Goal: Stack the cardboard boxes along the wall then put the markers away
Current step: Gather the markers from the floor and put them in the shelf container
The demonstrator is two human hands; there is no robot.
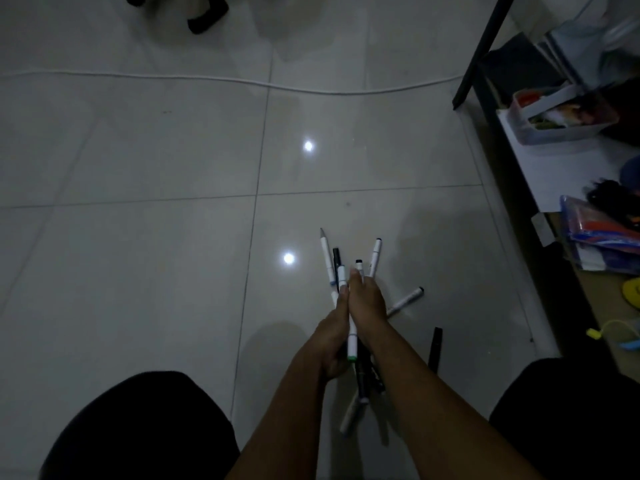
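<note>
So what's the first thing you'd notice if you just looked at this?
The two hands pressed together low in the middle, the left hand and right hand squeezing a fan of markers above the shiny tile floor. One stray marker lies on the floor just right of the hands. Two bright light spots glint on the tiles, and a clear tub of bits sits at the upper right.

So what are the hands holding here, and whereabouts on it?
Both the left hand and the right hand press together around a bundle of markers, gripping it near mid-length, so ends fan out beyond the fingers and below the wrists.
</note>
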